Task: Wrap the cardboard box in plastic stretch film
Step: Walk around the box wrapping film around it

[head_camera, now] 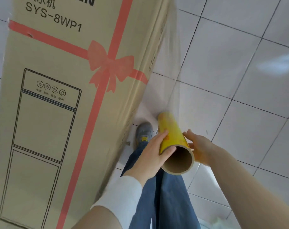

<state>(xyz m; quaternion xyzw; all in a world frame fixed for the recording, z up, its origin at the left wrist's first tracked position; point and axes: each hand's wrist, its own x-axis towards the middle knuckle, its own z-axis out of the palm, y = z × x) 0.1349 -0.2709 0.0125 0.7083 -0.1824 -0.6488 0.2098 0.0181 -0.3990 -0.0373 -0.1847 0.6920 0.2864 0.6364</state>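
I hold the yellow film roll [171,138] between both hands: my left hand [150,152] has its fingers clamped on its left side, my right hand [200,148] cups its right. Its long axis runs near to far, open end toward me. Film [173,66], faintly visible, stretches to the tall cardboard box [66,96] on the left, standing on the tiled floor [239,80].

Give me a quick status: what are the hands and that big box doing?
Both hands, left and right, grip yellow stretch-film roll. Clear film sheet runs to tall printed cardboard box. Grey shoe beside box; nothing blocking.
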